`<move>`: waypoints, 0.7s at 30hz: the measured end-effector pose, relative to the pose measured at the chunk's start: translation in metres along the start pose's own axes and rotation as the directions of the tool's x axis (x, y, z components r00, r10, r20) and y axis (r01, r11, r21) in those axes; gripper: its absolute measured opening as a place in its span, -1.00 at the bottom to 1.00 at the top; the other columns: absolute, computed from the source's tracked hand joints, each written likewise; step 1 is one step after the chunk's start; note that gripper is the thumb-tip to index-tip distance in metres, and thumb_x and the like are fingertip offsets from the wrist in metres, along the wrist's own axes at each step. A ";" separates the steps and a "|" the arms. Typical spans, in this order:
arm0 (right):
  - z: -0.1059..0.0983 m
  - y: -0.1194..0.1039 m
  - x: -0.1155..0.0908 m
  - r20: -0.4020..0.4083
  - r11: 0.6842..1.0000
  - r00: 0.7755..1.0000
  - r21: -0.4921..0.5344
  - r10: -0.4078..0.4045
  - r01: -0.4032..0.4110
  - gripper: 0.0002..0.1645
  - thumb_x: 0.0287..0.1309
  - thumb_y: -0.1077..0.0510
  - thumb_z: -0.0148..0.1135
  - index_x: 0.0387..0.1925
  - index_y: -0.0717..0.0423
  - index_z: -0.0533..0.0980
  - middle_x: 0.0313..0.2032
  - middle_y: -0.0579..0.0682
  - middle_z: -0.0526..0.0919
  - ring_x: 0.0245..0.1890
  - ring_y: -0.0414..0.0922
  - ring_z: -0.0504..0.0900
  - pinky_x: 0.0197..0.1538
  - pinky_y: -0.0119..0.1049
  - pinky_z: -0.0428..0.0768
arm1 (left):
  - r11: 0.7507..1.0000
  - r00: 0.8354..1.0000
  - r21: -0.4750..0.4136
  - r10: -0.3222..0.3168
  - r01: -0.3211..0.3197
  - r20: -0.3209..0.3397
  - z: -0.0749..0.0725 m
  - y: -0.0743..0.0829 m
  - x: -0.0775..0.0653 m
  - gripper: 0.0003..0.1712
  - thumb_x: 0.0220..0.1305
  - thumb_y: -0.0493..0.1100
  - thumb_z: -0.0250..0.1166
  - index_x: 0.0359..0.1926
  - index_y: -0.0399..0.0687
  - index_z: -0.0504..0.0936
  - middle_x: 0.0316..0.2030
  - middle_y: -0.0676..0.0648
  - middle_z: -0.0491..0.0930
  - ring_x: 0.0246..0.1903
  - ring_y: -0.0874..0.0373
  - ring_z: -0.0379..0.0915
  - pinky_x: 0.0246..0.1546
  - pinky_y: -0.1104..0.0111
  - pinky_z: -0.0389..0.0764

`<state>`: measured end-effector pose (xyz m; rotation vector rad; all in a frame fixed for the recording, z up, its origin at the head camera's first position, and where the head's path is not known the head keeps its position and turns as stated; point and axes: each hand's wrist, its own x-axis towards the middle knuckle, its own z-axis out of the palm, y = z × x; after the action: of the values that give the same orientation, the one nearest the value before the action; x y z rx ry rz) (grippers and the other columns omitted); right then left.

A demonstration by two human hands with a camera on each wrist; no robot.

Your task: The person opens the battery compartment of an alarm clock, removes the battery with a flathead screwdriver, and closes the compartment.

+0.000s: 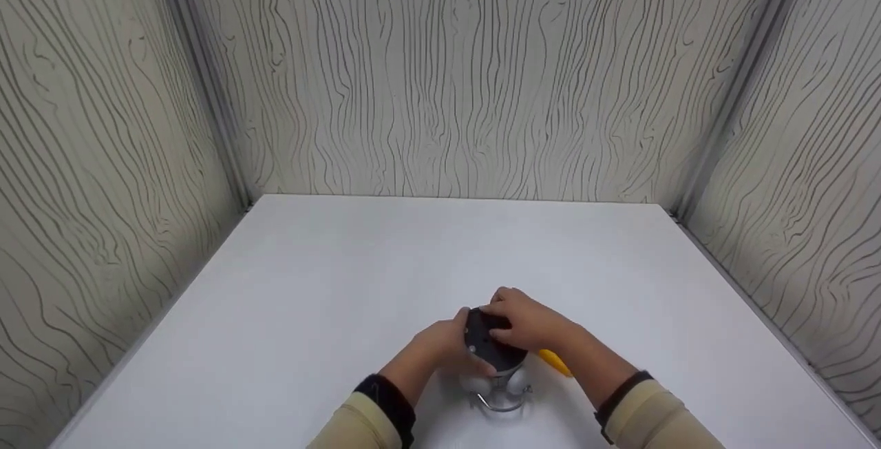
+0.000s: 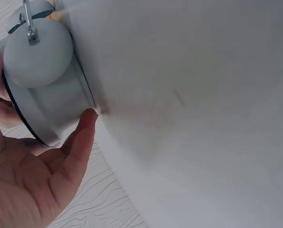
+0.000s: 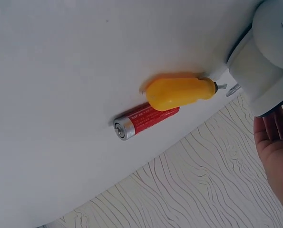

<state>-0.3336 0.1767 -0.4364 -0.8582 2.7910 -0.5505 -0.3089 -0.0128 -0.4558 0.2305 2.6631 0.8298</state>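
A twin-bell alarm clock (image 1: 485,354) lies face down on the white table, its black back up and its two pale grey bells towards me. My left hand (image 1: 447,347) grips the clock's round body (image 2: 65,107) from the left side, its fingers spread round the casing in the left wrist view. On the far right of the black back, my right hand (image 1: 533,321) has its fingers bent over the rim and its thumb on the back. The part under those fingers is hidden. In the right wrist view, curled fingers (image 3: 273,124) show behind the clock.
A yellow-handled screwdriver (image 3: 179,93) lies on the table (image 1: 310,284) just right of the clock, partly under my right forearm in the head view. Beside it is a red battery (image 3: 148,118) with a silver end. Wood-patterned panels (image 1: 440,77) enclose the table.
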 end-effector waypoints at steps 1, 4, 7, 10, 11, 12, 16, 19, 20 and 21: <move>-0.001 0.001 -0.001 0.005 1.000 1.000 0.027 0.015 -0.015 -0.40 0.31 0.07 0.38 0.36 0.03 0.56 0.10 0.05 0.53 0.11 -0.02 0.46 0.19 0.02 0.68 | 1.000 1.000 0.001 -0.001 0.001 0.000 0.000 0.000 0.000 0.25 0.00 0.15 0.69 0.55 -0.16 0.18 0.31 -0.29 0.58 0.32 -0.14 0.54 0.39 -0.05 0.53; -0.004 0.004 -0.006 0.046 0.988 0.996 0.132 0.076 -0.082 -0.09 0.14 -0.01 0.52 0.52 -0.10 0.40 0.34 0.09 0.44 0.31 0.09 0.42 0.37 0.22 0.59 | 1.000 1.000 0.003 -0.011 0.011 0.000 0.001 0.001 0.000 0.31 0.00 0.17 0.69 0.59 -0.17 0.14 0.35 -0.31 0.54 0.37 -0.17 0.50 0.42 -0.08 0.51; -0.005 0.006 -0.008 0.122 0.972 0.986 0.193 0.110 -0.133 0.22 -0.05 -0.07 0.65 0.62 -0.19 0.22 0.51 0.09 0.31 0.45 0.14 0.33 0.48 0.31 0.44 | 1.000 1.000 0.004 -0.014 0.014 0.002 0.001 0.002 0.000 0.32 0.00 0.16 0.69 0.60 -0.19 0.13 0.37 -0.32 0.53 0.37 -0.17 0.50 0.43 -0.10 0.51; -0.003 0.007 -0.011 0.173 0.977 0.982 0.180 0.079 -0.111 0.39 -0.13 -0.08 0.71 0.67 -0.14 0.11 0.58 0.11 0.23 0.49 0.17 0.29 0.52 0.33 0.37 | 1.000 1.000 0.017 -0.011 0.011 -0.001 0.001 0.001 0.000 0.33 0.00 0.15 0.69 0.61 -0.21 0.13 0.37 -0.32 0.53 0.37 -0.16 0.50 0.42 -0.08 0.52; -0.003 0.007 -0.011 0.176 0.981 0.982 0.169 0.063 -0.093 0.42 -0.14 -0.08 0.71 0.67 -0.10 0.08 0.58 0.14 0.22 0.50 0.18 0.28 0.53 0.33 0.36 | 1.000 1.000 0.021 -0.008 0.008 0.000 0.001 0.001 -0.001 0.33 0.00 0.15 0.69 0.61 -0.22 0.12 0.37 -0.32 0.53 0.37 -0.16 0.50 0.42 -0.07 0.52; -0.001 0.006 -0.012 0.174 0.985 0.983 0.151 0.052 -0.079 0.43 -0.14 -0.07 0.72 0.68 -0.08 0.06 0.59 0.15 0.21 0.51 0.19 0.28 0.53 0.33 0.36 | 1.000 1.000 0.023 -0.004 0.004 0.000 0.001 0.001 -0.001 0.33 0.00 0.15 0.69 0.60 -0.22 0.12 0.36 -0.32 0.53 0.37 -0.16 0.51 0.42 -0.07 0.52; 0.006 0.003 -0.013 0.140 0.996 0.989 0.057 0.054 -0.062 0.46 -0.14 -0.11 0.73 0.68 -0.05 0.04 0.60 0.21 0.16 0.54 0.22 0.27 0.50 0.31 0.41 | 0.999 1.000 0.020 0.026 -0.026 0.003 0.000 0.000 -0.001 0.28 0.01 0.15 0.69 0.56 -0.22 0.16 0.33 -0.31 0.56 0.35 -0.15 0.52 0.41 -0.05 0.54; 0.013 0.001 -0.012 0.106 0.998 0.992 -0.006 0.063 -0.063 0.45 -0.15 -0.20 0.72 0.67 -0.07 0.07 0.58 0.23 0.16 0.51 0.20 0.32 0.42 0.27 0.51 | 0.999 0.999 0.025 0.037 -0.037 -0.002 -0.001 -0.001 0.000 0.22 0.01 0.17 0.68 0.52 -0.17 0.20 0.29 -0.29 0.59 0.33 -0.14 0.54 0.39 -0.04 0.55; 0.016 0.000 -0.012 0.096 0.998 0.993 -0.017 0.064 -0.063 0.44 -0.15 -0.23 0.70 0.67 -0.08 0.09 0.57 0.24 0.17 0.49 0.19 0.33 0.39 0.26 0.54 | 0.999 0.999 0.031 0.032 -0.032 -0.003 -0.001 -0.001 0.000 0.23 0.02 0.18 0.68 0.53 -0.17 0.19 0.30 -0.28 0.58 0.34 -0.14 0.53 0.39 -0.04 0.55; 0.017 0.000 -0.011 0.086 0.998 0.994 -0.025 0.063 -0.062 0.43 -0.16 -0.26 0.69 0.66 -0.09 0.10 0.56 0.24 0.18 0.46 0.18 0.35 0.36 0.25 0.57 | 0.999 1.000 0.035 0.023 -0.023 -0.005 -0.001 -0.002 0.000 0.25 0.02 0.19 0.67 0.54 -0.17 0.18 0.31 -0.29 0.57 0.35 -0.15 0.52 0.39 -0.04 0.55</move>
<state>-0.3198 0.1782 -0.4519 -0.7766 2.7401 -0.4621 -0.3090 -0.0144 -0.4562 0.2684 2.6871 0.7920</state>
